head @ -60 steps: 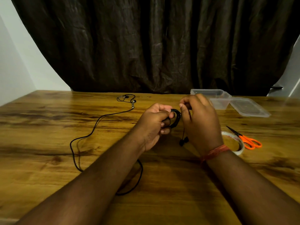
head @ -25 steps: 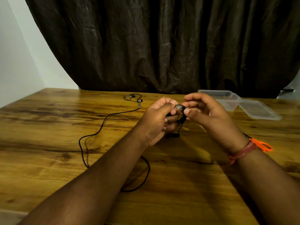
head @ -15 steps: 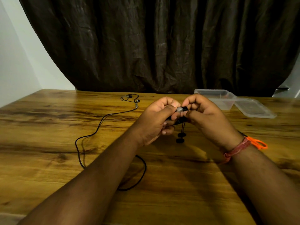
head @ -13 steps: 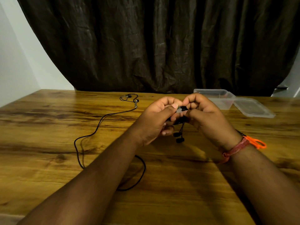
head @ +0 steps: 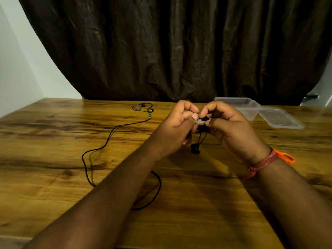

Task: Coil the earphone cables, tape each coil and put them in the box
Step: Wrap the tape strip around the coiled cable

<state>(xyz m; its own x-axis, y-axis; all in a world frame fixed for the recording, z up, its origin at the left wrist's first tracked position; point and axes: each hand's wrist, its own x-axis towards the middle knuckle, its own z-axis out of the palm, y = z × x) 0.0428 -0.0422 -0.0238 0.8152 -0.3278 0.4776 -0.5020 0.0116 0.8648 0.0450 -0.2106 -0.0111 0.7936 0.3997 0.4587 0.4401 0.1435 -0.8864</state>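
Note:
A small black coiled earphone cable (head: 202, 123) is held above the table's middle between both hands. My left hand (head: 175, 130) pinches it from the left with thumb and fingers. My right hand (head: 231, 128) pinches it from the right. Two black earbuds (head: 195, 148) dangle below the coil on short wires. A second black earphone cable (head: 107, 141) lies uncoiled on the wooden table (head: 53, 177) to the left, with its earbuds (head: 143, 107) near the far edge. The clear plastic box (head: 240, 105) stands at the back right.
The box's clear lid (head: 280, 118) lies flat right of the box. Orange scissors handles (head: 285, 157) stick out from behind my right wrist. A dark curtain (head: 179, 51) hangs behind the table's far edge.
My right hand has come back to the coil and now pinches it together with my left hand. The earbuds have dropped to hang under the coil. The tape roll is hidden behind my right arm.

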